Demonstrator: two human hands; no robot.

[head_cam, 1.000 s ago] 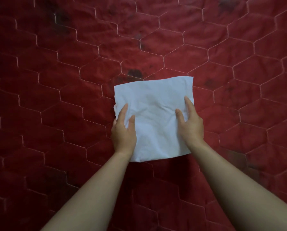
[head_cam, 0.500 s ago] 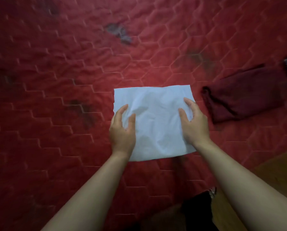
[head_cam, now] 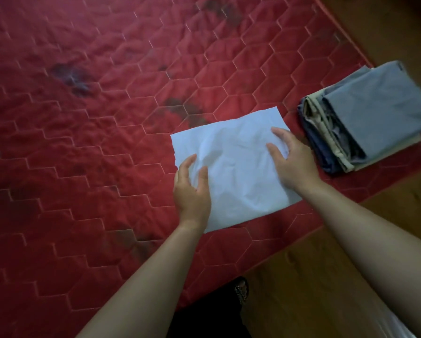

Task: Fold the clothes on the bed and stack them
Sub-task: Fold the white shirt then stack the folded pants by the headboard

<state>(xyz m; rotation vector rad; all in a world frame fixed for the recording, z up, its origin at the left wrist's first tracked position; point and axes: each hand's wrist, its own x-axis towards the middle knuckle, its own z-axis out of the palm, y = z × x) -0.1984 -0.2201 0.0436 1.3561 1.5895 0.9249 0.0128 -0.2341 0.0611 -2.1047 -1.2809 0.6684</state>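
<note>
Both hands hold a folded, creased white cloth [head_cam: 236, 167] over a red quilted bed cover [head_cam: 94, 142].

The left hand [head_cam: 192, 191] has its grip closed on the cloth's left edge, thumb on top and fingers curved at the border. The right hand [head_cam: 292, 162] grasps the cloth's right edge the same way. Whether the cloth rests on the cover or hangs just above it cannot be told. Just right of the cloth, apart from it, sits a stack of folded grey, beige and blue clothes [head_cam: 370, 113] at the cover's edge. Below and to the right of the cloth lies brown wooden floor [head_cam: 314, 276].
</note>
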